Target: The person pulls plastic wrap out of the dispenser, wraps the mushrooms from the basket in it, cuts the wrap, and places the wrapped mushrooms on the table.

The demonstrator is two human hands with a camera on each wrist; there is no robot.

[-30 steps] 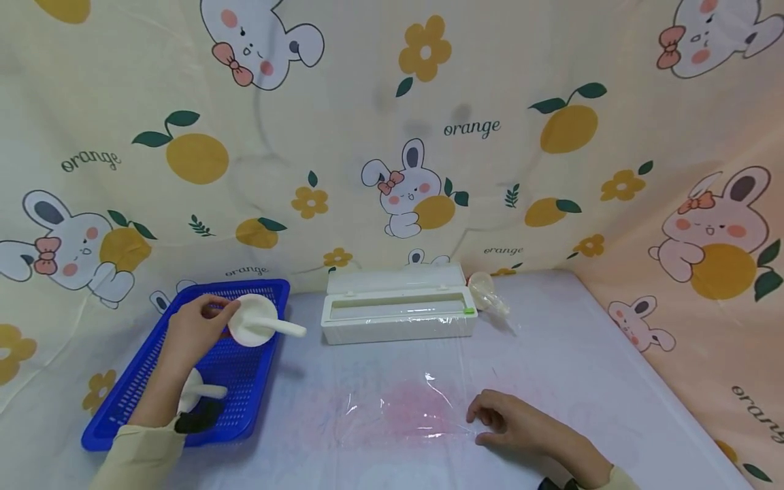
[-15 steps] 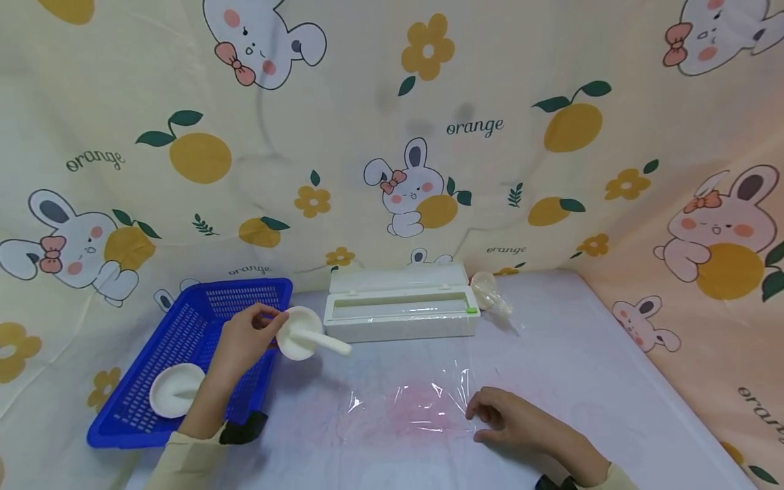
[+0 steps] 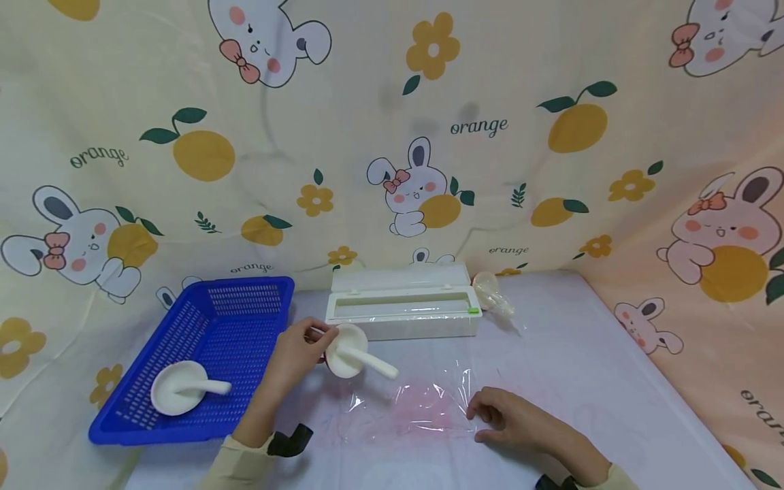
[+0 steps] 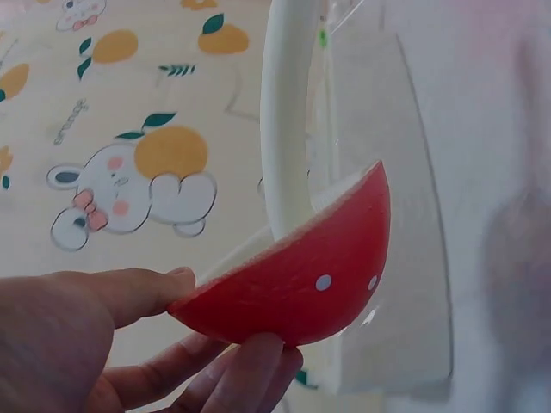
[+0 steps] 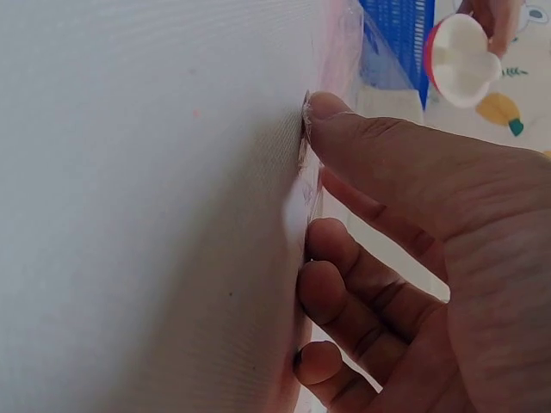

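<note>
My left hand (image 3: 294, 357) pinches the rim of a toy mushroom (image 3: 346, 347) in front of the dispenser. Its hollow white underside and stem face the head camera. In the left wrist view the red cap (image 4: 301, 292) with white dots sits between thumb and fingers. Clear plastic wrap (image 3: 422, 405) lies spread over the table, a pinkish patch showing through it. At the wrap's right edge my right hand (image 3: 517, 418) holds the film with curled fingers. The right wrist view shows the thumb (image 5: 331, 112) against the bunched film edge.
A blue basket (image 3: 282, 296) at the left holds another toy mushroom (image 3: 177, 388), stem up. Behind the wrap stands a white wrap dispenser (image 3: 401, 330), lid raised, with a green slider. Beside it on the right lies a film-wrapped mushroom (image 3: 490, 292). A printed curtain (image 3: 343, 102) closes off the back.
My left hand has carried the mushroom rightward from over the blue basket to the wrap's left side. The second mushroom in the basket has come fully into view. My right hand stays put.
</note>
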